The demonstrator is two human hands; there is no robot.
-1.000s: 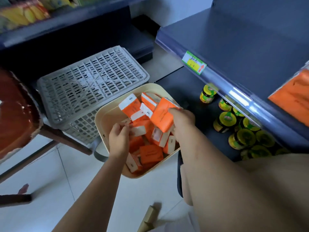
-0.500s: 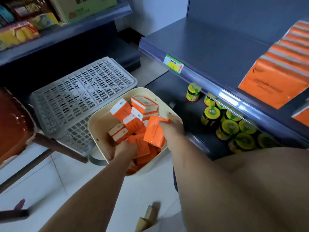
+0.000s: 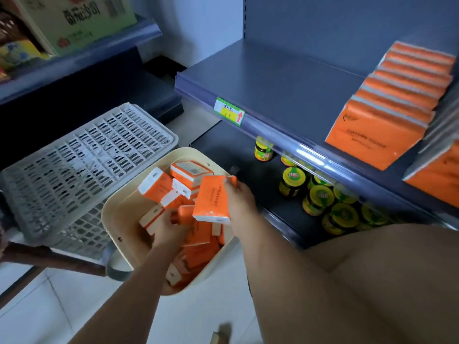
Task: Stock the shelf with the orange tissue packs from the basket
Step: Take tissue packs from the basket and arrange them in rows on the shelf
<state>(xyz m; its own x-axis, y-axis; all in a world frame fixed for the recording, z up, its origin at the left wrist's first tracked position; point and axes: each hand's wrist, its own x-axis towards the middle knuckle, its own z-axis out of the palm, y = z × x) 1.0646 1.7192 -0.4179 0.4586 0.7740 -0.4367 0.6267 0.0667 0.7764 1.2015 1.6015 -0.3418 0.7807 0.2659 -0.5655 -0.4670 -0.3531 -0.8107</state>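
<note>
A cream basket (image 3: 116, 219) on the floor holds several orange tissue packs (image 3: 159, 184). My right hand (image 3: 239, 202) is shut on one orange tissue pack (image 3: 211, 199), held upright just above the basket's right rim. My left hand (image 3: 169, 229) reaches down into the basket with its fingers closed around another orange pack (image 3: 185, 213) lying in the pile. On the dark shelf (image 3: 285, 95) at the right stands a row of orange tissue packs (image 3: 387, 108), with a second stack (image 3: 439, 177) at the frame's edge.
An upturned grey plastic crate (image 3: 79, 165) sits left of the basket. Green-lidded jars (image 3: 320, 197) fill the lower shelf under the tissue shelf. A price tag (image 3: 229, 111) is on the shelf's front rail. A green carton (image 3: 74, 18) stands on the left shelving.
The view has swung up and right, showing more of the shelf's tissue row. My right hand has lifted its pack slightly; my left hand has dug deeper into the basket and closed on a pack.
</note>
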